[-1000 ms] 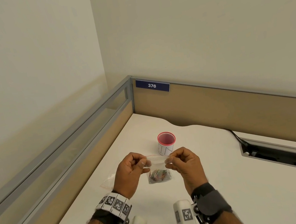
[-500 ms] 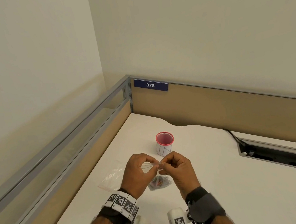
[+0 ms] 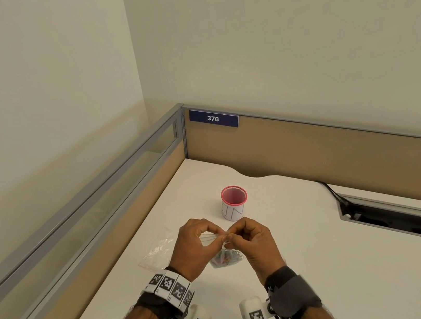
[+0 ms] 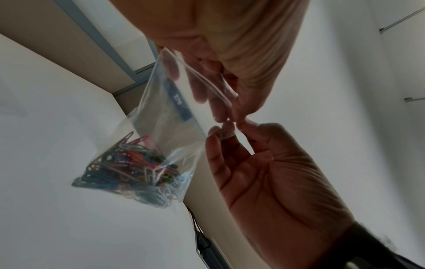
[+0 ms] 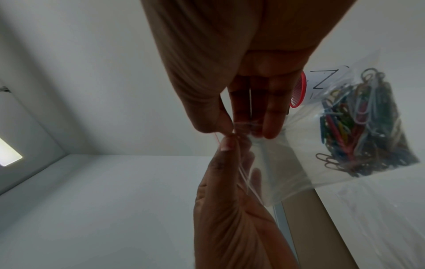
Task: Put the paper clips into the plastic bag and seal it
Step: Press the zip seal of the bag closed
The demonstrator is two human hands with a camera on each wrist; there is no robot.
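From the head, the left hand (image 3: 195, 246) and right hand (image 3: 251, 240) meet fingertip to fingertip, both pinching the top strip of the plastic bag (image 3: 225, 258), which hangs at 6 o'clock below them above the white desk (image 3: 315, 266); a spare bag (image 3: 157, 249) lies at 9 o'clock and a red-rimmed cup (image 3: 234, 205) at 12. The left wrist alone shows the paper clips (image 4: 131, 169) heaped in the bag's bottom corner, at 8 o'clock from the pinching fingers (image 4: 220, 112). The right wrist view puts them at 3 o'clock from the pinch.

Both forearms are reaching forward and angling inward, the left hand (image 3: 193, 246) and the right hand (image 3: 253, 243) meeting fingertip to fingertip above the desk, each curling its fingers and pinching with thumb and forefinger, wrists wearing dark straps.
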